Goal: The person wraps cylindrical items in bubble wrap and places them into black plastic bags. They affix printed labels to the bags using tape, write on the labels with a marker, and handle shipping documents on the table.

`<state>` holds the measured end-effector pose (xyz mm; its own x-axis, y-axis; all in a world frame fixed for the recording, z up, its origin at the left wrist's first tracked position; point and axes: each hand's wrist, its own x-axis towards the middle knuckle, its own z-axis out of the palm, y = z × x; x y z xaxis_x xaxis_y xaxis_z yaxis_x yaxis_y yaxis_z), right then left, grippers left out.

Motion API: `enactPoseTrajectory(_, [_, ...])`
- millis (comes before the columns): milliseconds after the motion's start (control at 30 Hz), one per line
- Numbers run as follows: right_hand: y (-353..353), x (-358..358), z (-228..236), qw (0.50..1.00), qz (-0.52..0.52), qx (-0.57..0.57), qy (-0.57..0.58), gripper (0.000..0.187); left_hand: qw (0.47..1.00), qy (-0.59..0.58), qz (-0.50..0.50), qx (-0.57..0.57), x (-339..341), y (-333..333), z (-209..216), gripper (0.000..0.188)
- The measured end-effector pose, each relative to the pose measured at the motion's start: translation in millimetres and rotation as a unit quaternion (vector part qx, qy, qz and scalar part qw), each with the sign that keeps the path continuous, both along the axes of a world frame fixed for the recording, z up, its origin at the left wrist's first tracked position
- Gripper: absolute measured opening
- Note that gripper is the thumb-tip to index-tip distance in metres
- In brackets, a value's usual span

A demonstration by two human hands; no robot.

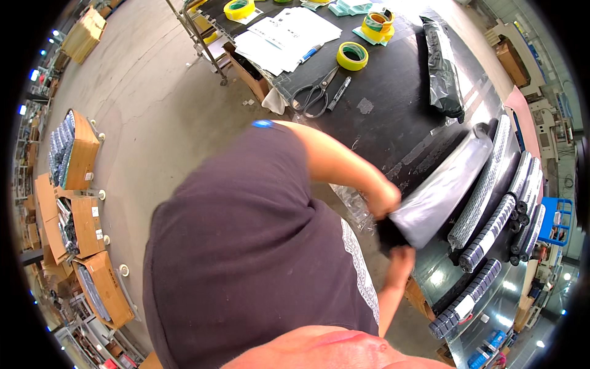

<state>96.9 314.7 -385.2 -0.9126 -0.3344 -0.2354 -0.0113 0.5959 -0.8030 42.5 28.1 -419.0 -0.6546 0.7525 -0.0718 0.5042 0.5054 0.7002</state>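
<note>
A long, shiny grey plastic bag (439,190) lies slantwise over the dark table, its near end toward me. My left hand (384,200) is closed at the upper corner of that near end, somewhat blurred. Below it, my right hand (402,258) is closed at the lower corner, beside a dark part of the bag's end. The fingertips of both hands are partly hidden. Right beside the bag lies a long patterned roll (482,184) in clear wrap.
More dark wrapped rolls (488,234) lie to the right. A black plastic-wrapped package (442,71) rests farther back. Scissors (314,93), a marker (340,93), yellow tape (352,56) and papers (286,37) sit on the black table (393,123). Cardboard boxes (86,224) stand at the left.
</note>
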Motion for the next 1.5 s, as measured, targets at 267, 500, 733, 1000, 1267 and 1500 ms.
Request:
enactPoseTrajectory(267, [30,67,9,0.928,-0.215,-0.217,-0.212,0.079,0.81,-0.515,0.235,0.155,49,-60,45,0.099])
enactPoseTrajectory(500, [-48,-38,-29,0.892,-0.297,-0.272,-0.206,0.047,0.722,-0.546,0.376,0.198,11,-6,15,0.079])
enactPoseTrajectory(733, [-91,-29,-18,0.835,-0.356,-0.356,-0.223,0.048,0.848,-0.414,0.306,0.127,7,0,34,0.063])
enactPoseTrajectory(1000, [-79,-1,-51,0.841,-0.299,-0.379,-0.242,0.05,0.839,-0.426,0.298,0.16,29,-14,-1,0.057])
enactPoseTrajectory(1267, [-42,-61,-34,0.864,-0.265,-0.386,-0.184,0.052,0.752,-0.537,0.333,0.188,-39,-19,14,0.035])
enactPoseTrajectory(1500, [-25,16,-50,0.877,-0.29,-0.328,-0.2,0.03,0.781,-0.513,0.313,0.168,30,-48,-10,0.02])
